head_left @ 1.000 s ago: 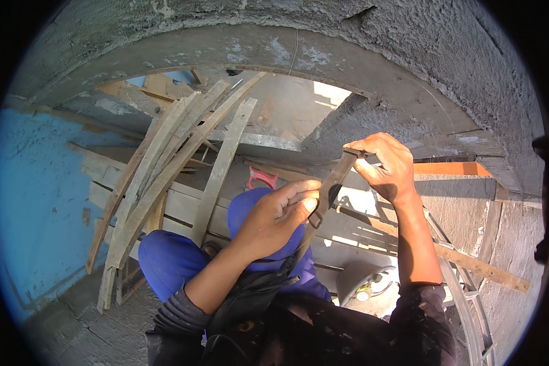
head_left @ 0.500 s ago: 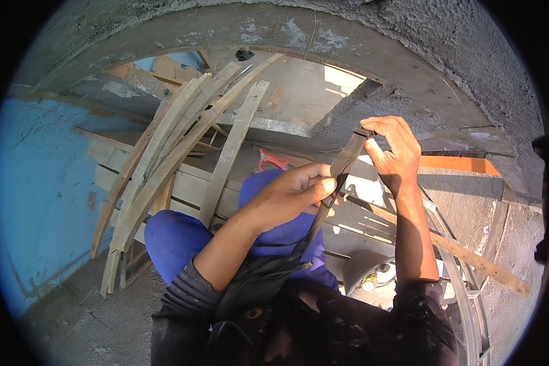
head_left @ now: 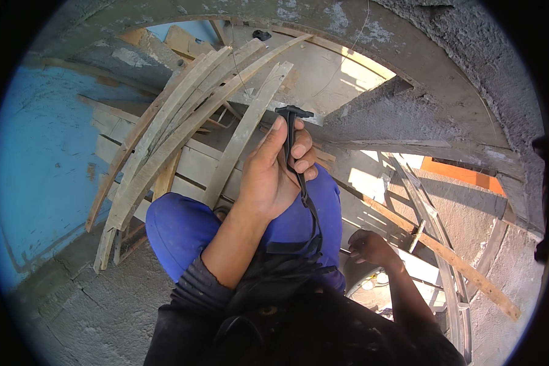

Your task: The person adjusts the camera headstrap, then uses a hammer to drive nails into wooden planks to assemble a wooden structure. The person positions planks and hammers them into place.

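Observation:
My left hand point(head_left: 274, 165) is raised in front of me, closed around a black strap point(head_left: 312, 210). Above the thumb sticks up the strap's dark, flat T-shaped end piece point(head_left: 294, 112). From the palm the strap hangs down toward the dark bag-like bundle point(head_left: 274, 265) on my lap. Lower and to the right, my right hand point(head_left: 373, 249) is away from the strap, its fingers loosely bent and nothing visible in them. It is in shade, close to a grey bucket point(head_left: 352, 271) partly covered by my body.
Curved wooden strips point(head_left: 165, 140) lean in a bundle at the left, beside a blue panel point(head_left: 49, 165). A plank point(head_left: 463, 271) and a curved metal frame point(head_left: 430, 210) lie at the right. A rough concrete arch point(head_left: 396, 36) spans the far side; wooden slats point(head_left: 189, 165) lie beneath me.
My right hand has let go of the strap's end and dropped down to the right near the bucket. My left hand has moved up along the strap, turning the end piece crosswise.

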{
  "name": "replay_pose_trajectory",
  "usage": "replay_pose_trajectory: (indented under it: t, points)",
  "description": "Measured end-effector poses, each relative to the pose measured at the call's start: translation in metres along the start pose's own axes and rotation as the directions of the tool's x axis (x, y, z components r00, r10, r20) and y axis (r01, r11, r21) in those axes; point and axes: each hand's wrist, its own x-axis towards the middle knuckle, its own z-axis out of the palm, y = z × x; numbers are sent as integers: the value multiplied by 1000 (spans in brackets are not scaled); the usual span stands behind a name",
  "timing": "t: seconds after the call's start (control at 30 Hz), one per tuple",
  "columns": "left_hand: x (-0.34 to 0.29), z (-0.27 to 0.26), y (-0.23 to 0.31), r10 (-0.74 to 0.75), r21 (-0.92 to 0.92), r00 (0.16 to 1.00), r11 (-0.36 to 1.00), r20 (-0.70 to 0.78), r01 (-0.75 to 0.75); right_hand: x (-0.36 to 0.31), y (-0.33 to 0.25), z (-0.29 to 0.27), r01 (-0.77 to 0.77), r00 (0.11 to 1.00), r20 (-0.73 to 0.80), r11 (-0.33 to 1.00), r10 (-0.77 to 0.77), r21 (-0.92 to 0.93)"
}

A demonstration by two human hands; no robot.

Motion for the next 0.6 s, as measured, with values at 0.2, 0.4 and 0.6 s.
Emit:
replay_pose_trajectory:
  t: [0.2, 0.4, 0.6]
  points:
    - [4, 5, 5, -62, -390, 991, 915, 115, 103, -32, 100, 102, -72, 986, -66, 755, 151, 652]
    - [-24, 101, 37, -117, -567, 962, 788, 245, 240, -193, 139, 149, -29, 962, -261, 977, 86, 213]
    - [-64, 237, 88, -122, -679, 955, 679, 271, 280, -350, 124, 184, -90, 964, -184, 888, 192, 452]
